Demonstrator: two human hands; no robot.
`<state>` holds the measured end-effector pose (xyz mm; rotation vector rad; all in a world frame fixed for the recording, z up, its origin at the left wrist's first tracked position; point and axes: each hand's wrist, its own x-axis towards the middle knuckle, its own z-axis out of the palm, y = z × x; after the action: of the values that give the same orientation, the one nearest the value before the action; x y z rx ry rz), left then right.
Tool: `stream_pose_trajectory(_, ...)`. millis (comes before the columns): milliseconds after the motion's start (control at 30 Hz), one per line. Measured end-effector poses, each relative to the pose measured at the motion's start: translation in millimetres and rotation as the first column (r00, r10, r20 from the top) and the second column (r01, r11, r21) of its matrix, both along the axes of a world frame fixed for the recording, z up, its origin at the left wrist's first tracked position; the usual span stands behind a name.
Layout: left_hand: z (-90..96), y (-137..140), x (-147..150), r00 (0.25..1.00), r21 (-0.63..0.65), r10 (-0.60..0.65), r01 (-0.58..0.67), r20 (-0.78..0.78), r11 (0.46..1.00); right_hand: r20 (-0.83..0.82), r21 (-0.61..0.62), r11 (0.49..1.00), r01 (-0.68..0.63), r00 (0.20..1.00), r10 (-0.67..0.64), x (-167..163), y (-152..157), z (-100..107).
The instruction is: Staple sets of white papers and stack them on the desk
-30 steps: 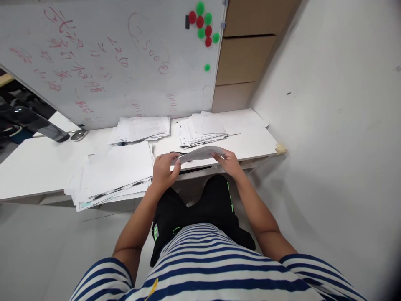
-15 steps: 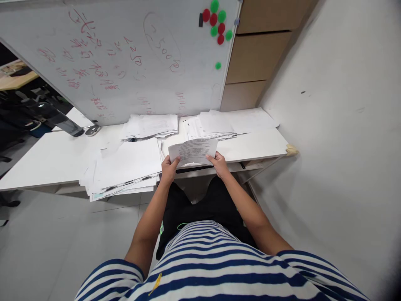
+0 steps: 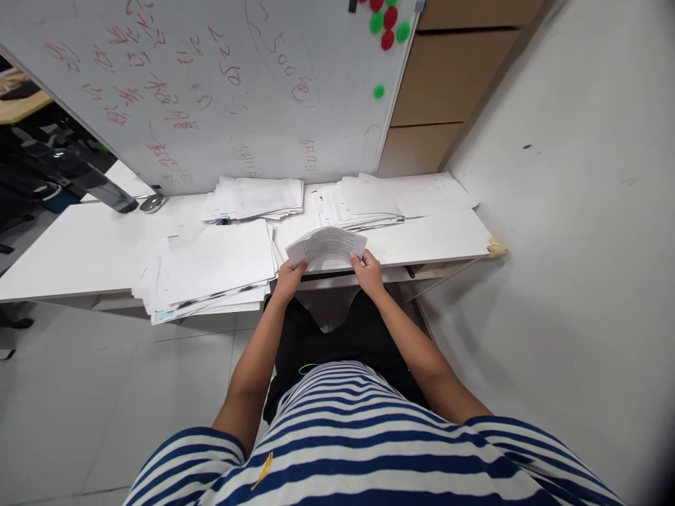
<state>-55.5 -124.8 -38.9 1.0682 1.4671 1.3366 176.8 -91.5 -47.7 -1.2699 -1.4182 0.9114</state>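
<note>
A printed sheet of paper (image 3: 328, 242) is held up between my two hands at the desk's front edge, its middle arched upward. My left hand (image 3: 290, 278) pinches its left lower corner, thumb on top. On the opposite corner, my right hand (image 3: 368, 273) grips the paper the same way. Whether it is one sheet or a few together, I cannot tell. Just left of my left hand lies a large uneven stack of papers (image 3: 221, 256), jutting over the desk's front edge. Two further piles lie behind: one paper pile (image 3: 258, 197) at back left, another (image 3: 369, 200) at back right.
The white desk (image 3: 443, 235) runs along a whiteboard (image 3: 184, 91) with red writing and round magnets. A dark bottle (image 3: 95, 179) and a computer mouse (image 3: 152, 204) sit at the left. Cardboard boxes (image 3: 453, 77) and a wall (image 3: 580, 211) bound the right side.
The sheet has bent into a stronger arch between my hands, which still grip both corners. My view has tilted slightly, so the whiteboard and desk sit higher in the picture.
</note>
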Motion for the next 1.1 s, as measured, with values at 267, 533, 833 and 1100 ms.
stream_pose_trajectory(267, 3.6, -9.1, 0.1, 1.0, -0.028, -0.013, 0.013, -0.025, 1.0, 0.122, -0.003, 0.997, 0.076, 0.99, -0.075, 8.6, -16.4, -9.7)
stream_pose_trajectory(533, 30.5, -20.4, 5.8, 0.976, -0.035, -0.152, 0.148, -0.155, 0.988, -0.24, -0.277, 0.958, 0.075, 0.96, -0.145, 61.4, -69.8, -17.4)
stream_pose_trajectory(833, 29.1, 49.2, -1.6, 0.518, 0.075, -0.111, 0.325, -0.848, 0.943, -0.442, -0.438, 0.872, 0.217, 0.793, -0.42, 91.7, -106.6, -20.6)
stream_pose_trajectory(1100, -10.2, 56.3, 7.4, 0.52, 0.146, -0.004, 0.247, -0.854, 0.958, -0.406, -0.414, 0.884, 0.217, 0.825, -0.392, 75.9, -92.5, -15.6)
